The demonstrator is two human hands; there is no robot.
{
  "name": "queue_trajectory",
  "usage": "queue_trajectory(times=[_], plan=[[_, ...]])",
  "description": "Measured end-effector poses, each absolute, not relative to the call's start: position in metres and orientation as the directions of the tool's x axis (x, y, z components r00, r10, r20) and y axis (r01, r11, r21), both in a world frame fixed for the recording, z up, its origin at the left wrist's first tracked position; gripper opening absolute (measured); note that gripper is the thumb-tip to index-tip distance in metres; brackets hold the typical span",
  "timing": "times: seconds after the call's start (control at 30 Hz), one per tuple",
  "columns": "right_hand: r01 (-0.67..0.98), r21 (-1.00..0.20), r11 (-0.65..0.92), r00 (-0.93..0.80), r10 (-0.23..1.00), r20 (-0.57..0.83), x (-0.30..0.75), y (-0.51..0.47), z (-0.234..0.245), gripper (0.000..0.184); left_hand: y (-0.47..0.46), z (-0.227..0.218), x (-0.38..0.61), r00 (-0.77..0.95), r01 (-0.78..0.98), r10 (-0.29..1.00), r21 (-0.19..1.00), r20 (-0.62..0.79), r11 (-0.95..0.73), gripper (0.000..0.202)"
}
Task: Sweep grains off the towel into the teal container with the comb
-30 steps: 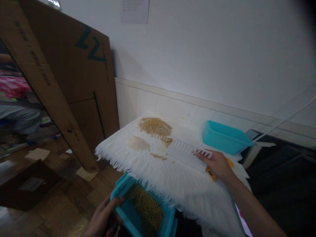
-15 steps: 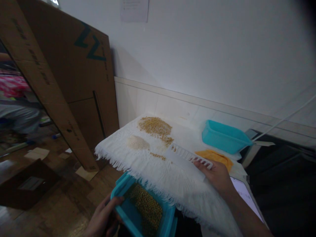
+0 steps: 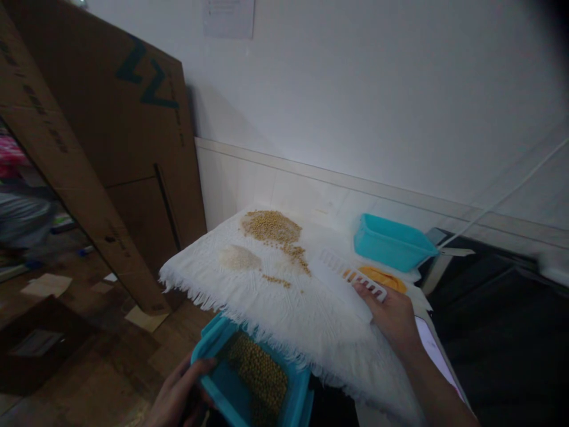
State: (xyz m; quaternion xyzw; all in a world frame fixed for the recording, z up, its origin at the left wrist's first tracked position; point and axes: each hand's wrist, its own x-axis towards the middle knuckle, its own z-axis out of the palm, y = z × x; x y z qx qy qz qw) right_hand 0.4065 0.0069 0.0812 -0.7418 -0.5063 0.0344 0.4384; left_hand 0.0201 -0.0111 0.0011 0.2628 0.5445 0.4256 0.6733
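Observation:
My left hand (image 3: 178,396) grips the near-left rim of a turquoise tray (image 3: 222,391) partly filled with yellow-brown beans (image 3: 260,373), held below the table's front edge. My right hand (image 3: 393,314) holds a flat white slotted scraper (image 3: 344,281) lying on a white fringed towel (image 3: 275,308). On the towel lie a pile of beans (image 3: 271,225), a trail of loose beans (image 3: 284,267) and a small white grain heap (image 3: 237,258).
A second turquoise tray (image 3: 391,243) stands at the table's back right, with an orange cloth (image 3: 384,277) in front of it. Large cardboard sheets (image 3: 111,154) lean against the wall at left. A white cable (image 3: 502,198) crosses the right side. Wooden floor lies below.
My right hand has drawn the scraper back toward the right and nearer me, away from the beans. The view has shifted slightly. The left hand keeps its hold on the tray.

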Motion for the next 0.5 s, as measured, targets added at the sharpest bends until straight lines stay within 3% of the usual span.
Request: queue_trajectory(times=[0.5], plan=[[0.751,-0.652,-0.105,0.402,0.856,0.325,0.356,-0.024,0.097,0.048,-0.011,0.014,0.024,0.055,-0.271,0.867,0.829,-0.494,0.490,0.041]])
